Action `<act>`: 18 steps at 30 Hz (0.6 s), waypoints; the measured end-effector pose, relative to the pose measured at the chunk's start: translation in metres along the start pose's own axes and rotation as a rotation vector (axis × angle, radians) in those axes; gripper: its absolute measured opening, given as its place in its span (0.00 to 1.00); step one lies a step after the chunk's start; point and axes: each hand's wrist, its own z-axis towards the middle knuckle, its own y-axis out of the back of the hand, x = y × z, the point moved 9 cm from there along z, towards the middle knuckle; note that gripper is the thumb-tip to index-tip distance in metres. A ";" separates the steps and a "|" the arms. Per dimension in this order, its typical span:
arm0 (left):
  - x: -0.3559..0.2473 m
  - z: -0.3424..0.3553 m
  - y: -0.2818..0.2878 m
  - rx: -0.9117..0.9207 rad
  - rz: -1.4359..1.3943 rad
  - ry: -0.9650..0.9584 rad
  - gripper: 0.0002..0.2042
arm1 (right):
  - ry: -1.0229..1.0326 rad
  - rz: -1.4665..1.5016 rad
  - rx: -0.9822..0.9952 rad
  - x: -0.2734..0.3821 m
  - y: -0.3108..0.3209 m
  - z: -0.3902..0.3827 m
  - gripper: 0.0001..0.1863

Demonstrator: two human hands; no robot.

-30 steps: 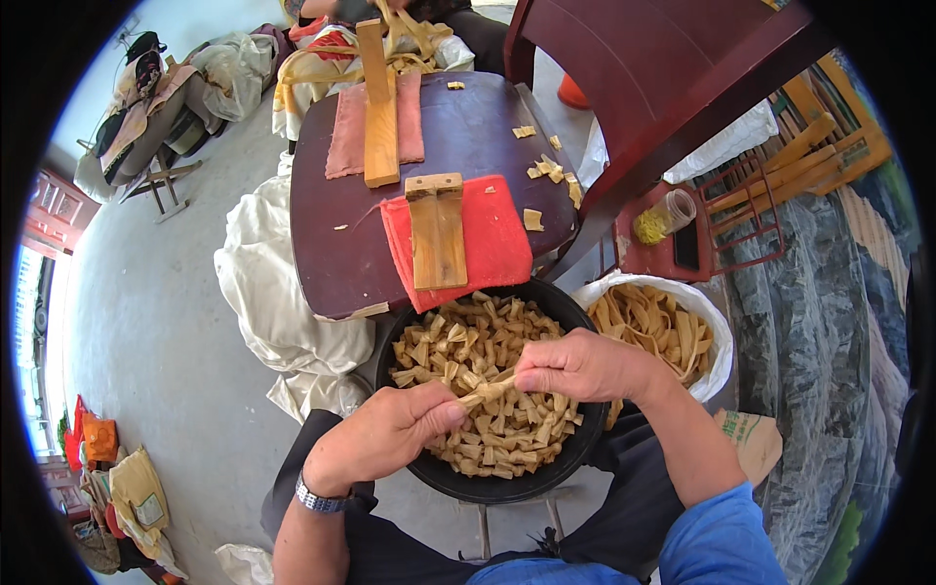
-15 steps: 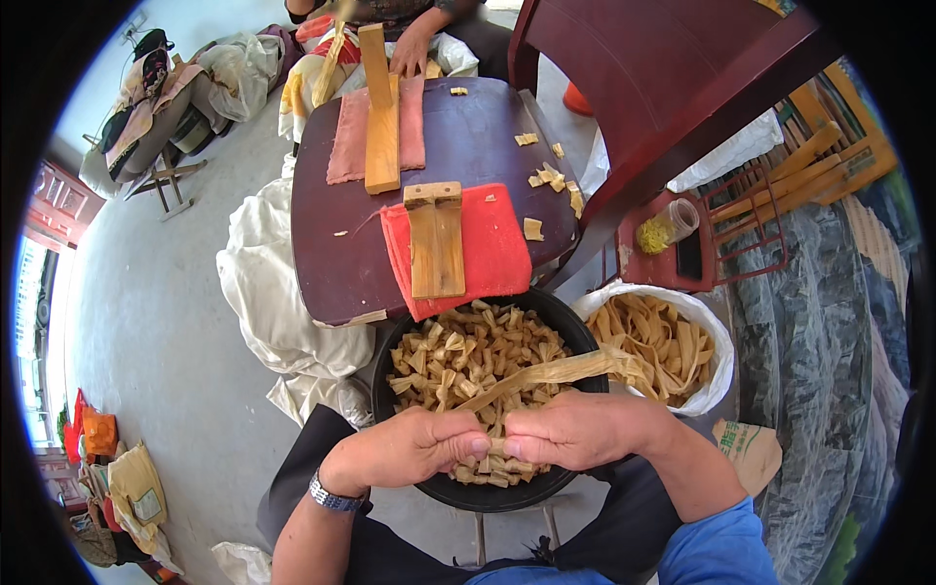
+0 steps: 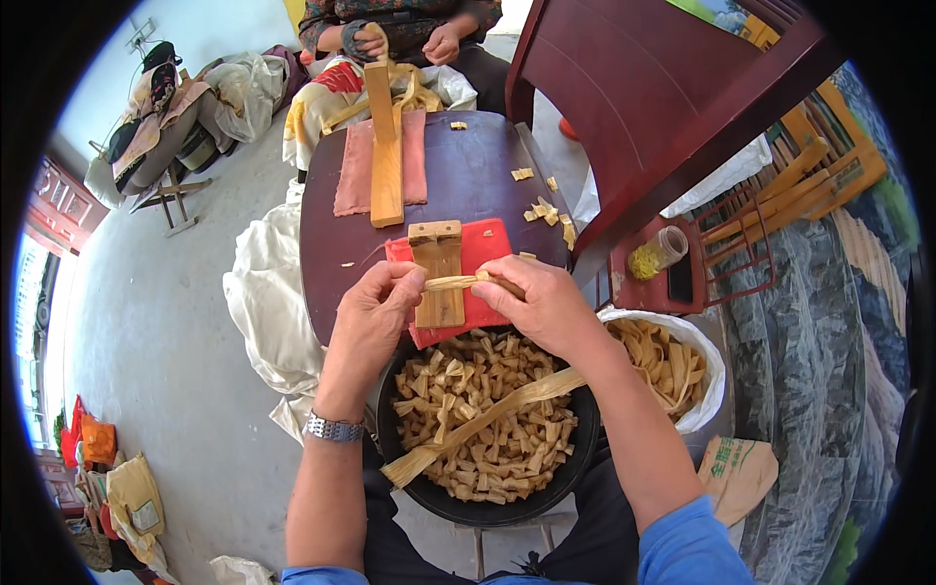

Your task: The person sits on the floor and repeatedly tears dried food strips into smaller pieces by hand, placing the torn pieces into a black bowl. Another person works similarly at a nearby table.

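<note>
My left hand (image 3: 378,300) and my right hand (image 3: 536,300) pinch the two ends of a short, twisted pale-tan dried strip (image 3: 450,284). It is stretched level just over a wooden block (image 3: 439,310) lying on a red cloth (image 3: 485,244). A small brown piece shows by my right fingers; I cannot tell what it is. Below my wrists, a black tub (image 3: 589,444) holds many small tan knotted pieces (image 3: 526,453). One long flat tan strip (image 3: 483,421) lies slantwise across them, its upper end passing under my right forearm.
A dark red table (image 3: 468,180) carries a second wooden block (image 3: 387,185) on a pink cloth (image 3: 353,166) and scattered scraps (image 3: 542,210). A co-worker's hands (image 3: 444,44) are beyond it. At right stand a white sack (image 3: 720,385) of strips, a jar (image 3: 658,253) and a dark red chair (image 3: 634,107).
Both my hands have moved up from over the tub to the near wooden block and spread apart, with a short strip between them. The long strip now lies across the tub.
</note>
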 end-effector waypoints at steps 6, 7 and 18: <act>0.015 0.010 0.007 -0.060 0.245 -0.014 0.11 | -0.108 -0.234 0.090 -0.022 -0.023 0.010 0.18; 0.023 0.008 0.005 -0.062 0.371 0.017 0.10 | -0.132 -0.285 0.132 -0.026 -0.031 0.006 0.20; 0.000 -0.042 -0.008 0.068 0.414 -0.041 0.18 | 0.036 -0.197 0.227 0.011 -0.032 -0.030 0.19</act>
